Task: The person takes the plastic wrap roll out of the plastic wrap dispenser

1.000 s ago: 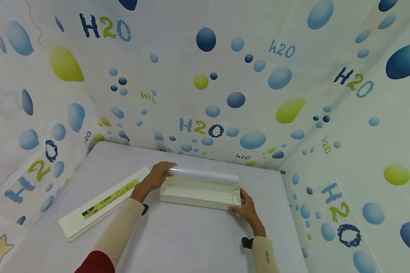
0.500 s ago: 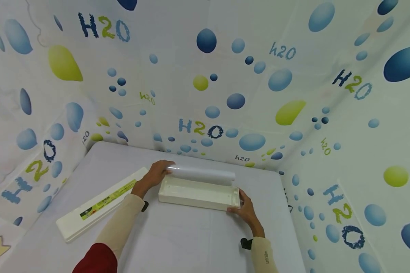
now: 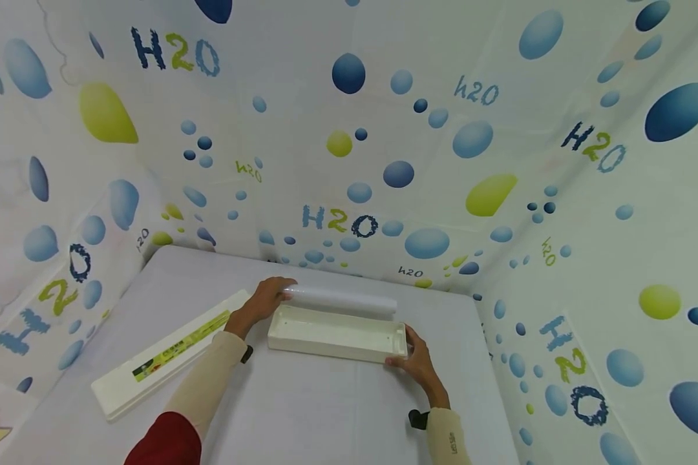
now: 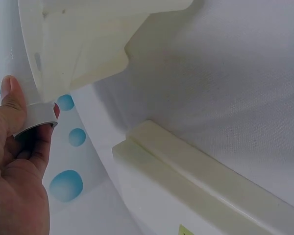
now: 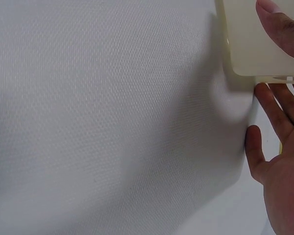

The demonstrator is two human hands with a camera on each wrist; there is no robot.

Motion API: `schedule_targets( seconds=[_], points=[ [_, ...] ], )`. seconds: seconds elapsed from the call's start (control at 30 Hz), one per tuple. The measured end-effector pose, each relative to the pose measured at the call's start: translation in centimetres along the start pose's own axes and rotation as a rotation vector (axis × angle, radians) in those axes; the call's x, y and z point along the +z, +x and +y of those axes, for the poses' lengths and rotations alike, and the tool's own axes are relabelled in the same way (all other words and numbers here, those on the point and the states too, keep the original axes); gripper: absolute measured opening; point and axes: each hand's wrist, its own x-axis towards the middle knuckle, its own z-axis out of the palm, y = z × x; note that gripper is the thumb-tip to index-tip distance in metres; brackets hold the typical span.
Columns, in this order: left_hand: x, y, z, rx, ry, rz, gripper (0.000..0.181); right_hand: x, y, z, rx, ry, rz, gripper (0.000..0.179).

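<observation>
A roll of clear plastic film (image 3: 343,299) lies lengthwise along the far side of an open cream box (image 3: 331,352). My left hand (image 3: 267,297) grips the roll's left end. In the left wrist view, the thumb and fingers of my left hand (image 4: 19,152) curl round the end of the film roll (image 4: 36,115), whose hollow core shows. At the box's right end, my right hand (image 3: 415,358) holds it, thumb on the front wall and fingers behind the end. In the right wrist view, the thumb of my right hand (image 5: 289,161) presses the box wall (image 5: 259,44).
To the left, a long cream lid or case (image 3: 169,355) with a yellow-green label lies at a slant on the white-covered table (image 3: 314,420). A cloth backdrop (image 3: 302,129) printed with drops and "H2O" rises behind and on both sides.
The film roll has shifted slightly left against the box, with my left hand still gripping its end. My right hand keeps its hold on the box. The head view has drifted a little.
</observation>
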Motion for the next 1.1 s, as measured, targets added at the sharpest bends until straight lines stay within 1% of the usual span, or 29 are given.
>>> schedule_targets(
  seconds=[0.13, 0.3, 0.53, 0.77, 0.93, 1.1],
  points=[
    [0.0, 0.0, -0.2, 0.008, 0.007, 0.005, 0.040, 0.1, 0.1, 0.0, -0.015, 0.003, -0.008, 0.105],
    [0.3, 0.1, -0.6, 0.013, -0.006, 0.008, 0.040, 0.1, 0.2, -0.1, -0.010, -0.007, -0.005, 0.105],
    [0.7, 0.4, -0.9, -0.017, -0.013, -0.009, 0.040, 0.1, 0.1, -0.2, -0.002, -0.007, 0.002, 0.104],
    [0.6, 0.5, -0.7, 0.007, -0.003, -0.025, 0.039, 0.2, -0.1, 0.1, -0.005, 0.015, 0.003, 0.104],
    [0.3, 1.2, -0.8, 0.012, 0.013, -0.040, 0.039, 0.2, 0.0, 0.3, -0.019, 0.020, -0.001, 0.103],
    [-0.1, 2.0, -1.1, 0.000, 0.017, -0.082, 0.038, 0.2, 0.2, 0.2, -0.023, 0.017, -0.001, 0.103]
  ],
)
